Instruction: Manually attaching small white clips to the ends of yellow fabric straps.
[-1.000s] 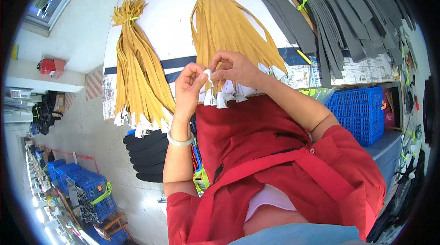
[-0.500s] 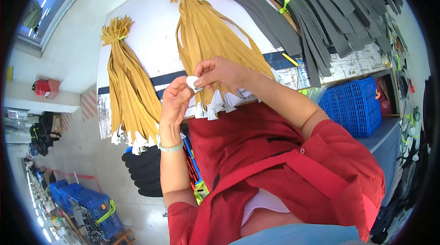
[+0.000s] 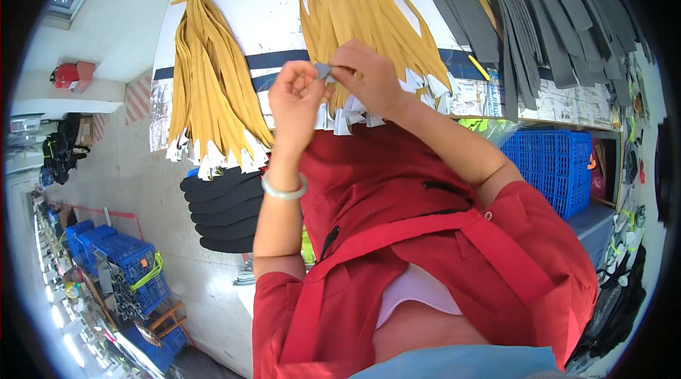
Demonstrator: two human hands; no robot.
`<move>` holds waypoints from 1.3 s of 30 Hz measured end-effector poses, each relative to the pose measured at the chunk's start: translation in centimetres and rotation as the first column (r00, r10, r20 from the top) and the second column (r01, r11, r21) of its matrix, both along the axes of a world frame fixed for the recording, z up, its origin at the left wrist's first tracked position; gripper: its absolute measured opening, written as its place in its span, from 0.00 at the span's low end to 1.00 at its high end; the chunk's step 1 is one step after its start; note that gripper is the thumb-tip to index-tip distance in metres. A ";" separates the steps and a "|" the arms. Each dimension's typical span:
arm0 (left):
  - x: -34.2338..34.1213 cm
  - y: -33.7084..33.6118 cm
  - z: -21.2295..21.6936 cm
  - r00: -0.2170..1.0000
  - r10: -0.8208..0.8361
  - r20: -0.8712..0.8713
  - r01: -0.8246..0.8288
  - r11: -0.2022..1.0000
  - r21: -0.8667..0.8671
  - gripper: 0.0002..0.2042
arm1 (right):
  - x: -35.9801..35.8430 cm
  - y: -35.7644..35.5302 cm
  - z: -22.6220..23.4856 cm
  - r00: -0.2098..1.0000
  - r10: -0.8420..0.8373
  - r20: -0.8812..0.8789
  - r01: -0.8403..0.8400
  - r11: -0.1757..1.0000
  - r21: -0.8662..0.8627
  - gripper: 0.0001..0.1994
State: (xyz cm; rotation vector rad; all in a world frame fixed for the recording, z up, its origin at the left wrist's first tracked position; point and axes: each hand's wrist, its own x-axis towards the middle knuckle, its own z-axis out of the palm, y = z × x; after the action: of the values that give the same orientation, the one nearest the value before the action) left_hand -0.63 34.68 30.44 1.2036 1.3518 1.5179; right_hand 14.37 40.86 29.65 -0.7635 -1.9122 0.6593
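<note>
In front of the table edge, my left hand [image 3: 294,99] and my right hand [image 3: 370,77] meet, fingertips closed from both sides on a small flat grey-white piece [image 3: 323,71]. Its exact kind is too small to make out. Just behind and below my hands, a fanned bundle of mustard-yellow strips [image 3: 362,6] lies on the table, white tips hanging over the front edge. Farther left is a second mustard-yellow bundle [image 3: 209,67], tied near its frayed top with a bright green band and also ending in white tips.
Dark grey strips [image 3: 528,17] under a bright green band cover the table's right side, near a thin yellow pen-like stick [image 3: 479,67]. A blue plastic basket [image 3: 545,169] stands below right. Black padded pieces [image 3: 223,212] are stacked below left. More blue crates [image 3: 131,265] sit farther left.
My view has shifted, so the table appears higher. Both hands still pinch the small piece; it looked white and now shows a greyer side. My left fingers have spread a little.
</note>
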 end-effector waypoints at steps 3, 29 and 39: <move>-0.2 -0.8 2.2 0.987 0.010 0.160 -0.016 0.999 0.036 0.08 | 0.8 0.8 -0.2 0.976 0.168 -0.136 -0.183 0.977 -0.109 0.04; -5.2 -3.8 -4.8 0.705 -0.114 -0.700 0.137 0.990 -0.024 0.09 | 4.0 -2.0 -1.4 0.958 0.270 0.091 -0.170 0.798 -0.578 0.07; -2.4 -6.3 -7.5 0.922 -0.126 -0.366 0.087 0.989 -0.122 0.05 | 0.3 -2.4 -1.8 0.881 0.374 0.289 -0.349 0.927 -0.136 0.08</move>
State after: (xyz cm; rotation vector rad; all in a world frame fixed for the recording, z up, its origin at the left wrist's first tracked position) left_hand -3.05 28.34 22.96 1.5269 1.5590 1.1632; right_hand 14.65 38.45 27.86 -0.5860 -2.3639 0.8916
